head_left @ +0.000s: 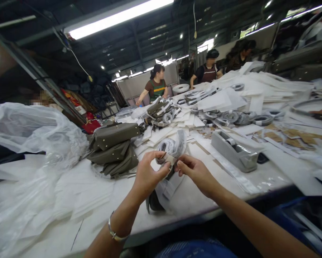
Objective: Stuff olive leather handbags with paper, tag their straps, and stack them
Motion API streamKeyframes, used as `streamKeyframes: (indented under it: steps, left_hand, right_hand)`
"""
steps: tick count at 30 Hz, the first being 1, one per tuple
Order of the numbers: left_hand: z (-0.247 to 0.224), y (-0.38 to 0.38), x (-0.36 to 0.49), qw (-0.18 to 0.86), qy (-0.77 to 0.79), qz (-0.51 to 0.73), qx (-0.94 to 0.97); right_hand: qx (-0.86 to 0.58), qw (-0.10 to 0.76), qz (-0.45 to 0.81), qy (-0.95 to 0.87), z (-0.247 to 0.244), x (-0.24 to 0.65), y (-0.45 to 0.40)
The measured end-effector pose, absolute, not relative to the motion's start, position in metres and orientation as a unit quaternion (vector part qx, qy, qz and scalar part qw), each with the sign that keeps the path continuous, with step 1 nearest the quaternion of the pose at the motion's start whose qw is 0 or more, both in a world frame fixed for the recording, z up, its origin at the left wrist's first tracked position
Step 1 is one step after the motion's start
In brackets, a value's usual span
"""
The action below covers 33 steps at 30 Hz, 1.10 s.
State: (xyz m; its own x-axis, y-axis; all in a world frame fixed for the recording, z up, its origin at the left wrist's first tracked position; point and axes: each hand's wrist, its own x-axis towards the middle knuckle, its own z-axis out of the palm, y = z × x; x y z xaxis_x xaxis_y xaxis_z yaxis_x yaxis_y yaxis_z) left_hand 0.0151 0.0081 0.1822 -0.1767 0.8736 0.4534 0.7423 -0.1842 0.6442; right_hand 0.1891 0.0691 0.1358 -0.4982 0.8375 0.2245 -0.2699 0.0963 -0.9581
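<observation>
A rolled strap in whitish wrapping [174,145] stands above the near part of the table, between my two hands. My left hand [151,170], with a silver bangle at its wrist, pinches a pale band around the roll between thumb and fingers. From the other side, the fingertips of my right hand [195,172] close on the edge of that band. Below them, a dark olive piece [155,201] with a pale wrapped strip lies at the table's front edge, partly hidden by my left hand.
Folded olive bags [115,147] are stacked to the left, beside a clear plastic bag [37,125] and white sheets [80,190]. A grey tape dispenser [233,152] stands right. Wrapped coils [236,116] and paper piles lie behind. Co-workers [157,86] sit across the table [198,211].
</observation>
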Motion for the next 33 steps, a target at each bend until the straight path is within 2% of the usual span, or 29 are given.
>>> streamKeyframes:
  steps: [4, 8, 15, 19, 23, 28, 33]
  left_hand:
    - [0.182, 0.006, 0.015, 0.122, 0.618, 0.432, 0.646]
    - [0.180, 0.004, 0.011, 0.165, 0.603, 0.435, 0.648]
    - [0.177, 0.000, 0.013, 0.090, 0.615, 0.355, 0.698]
    - [0.183, 0.000, 0.017, 0.078, 0.621, 0.330, 0.707]
    - [0.184, 0.002, 0.018, 0.092, 0.605, 0.339, 0.714]
    - [0.179, 0.004, 0.019, 0.098, 0.595, 0.362, 0.711]
    - [0.174, 0.005, 0.024, 0.098, 0.592, 0.401, 0.692]
  right_hand:
    - [-0.231, 0.477, 0.656, -0.538, 0.135, 0.173, 0.067]
    - [-0.187, 0.450, 0.702, -0.519, 0.130, 0.173, 0.067]
    - [-0.226, 0.447, 0.665, -0.554, 0.125, 0.178, 0.071]
    - [-0.246, 0.412, 0.658, -0.580, 0.133, 0.184, 0.075]
    - [-0.219, 0.407, 0.686, -0.562, 0.134, 0.186, 0.075]
    - [-0.191, 0.449, 0.719, -0.495, 0.123, 0.179, 0.064]
    - [-0.226, 0.467, 0.716, -0.467, 0.121, 0.177, 0.054]
